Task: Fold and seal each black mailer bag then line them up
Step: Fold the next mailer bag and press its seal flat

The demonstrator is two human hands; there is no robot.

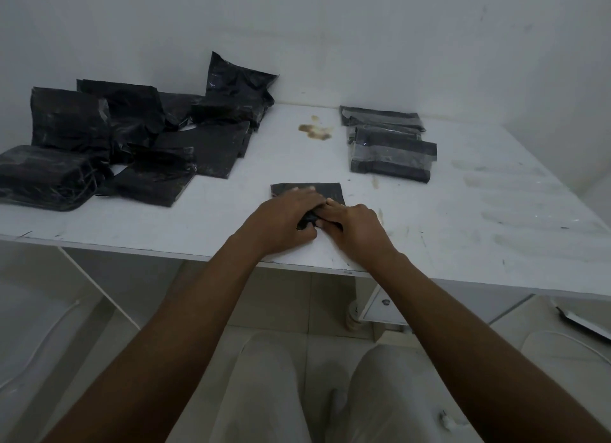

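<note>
The black mailer bag [309,190] lies flat near the front centre of the white table [463,218]. The left hand [285,223] and right hand [356,228] meet over its near edge, each pinching the bunched fold between thumb and fingers. Unsealed bags [132,135] are piled at the left; the sealed bags [391,151] lie at the right.

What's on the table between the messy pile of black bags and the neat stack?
Only a brown stain on the white table, seen in the head view, between the pile and the folded stack.
</note>
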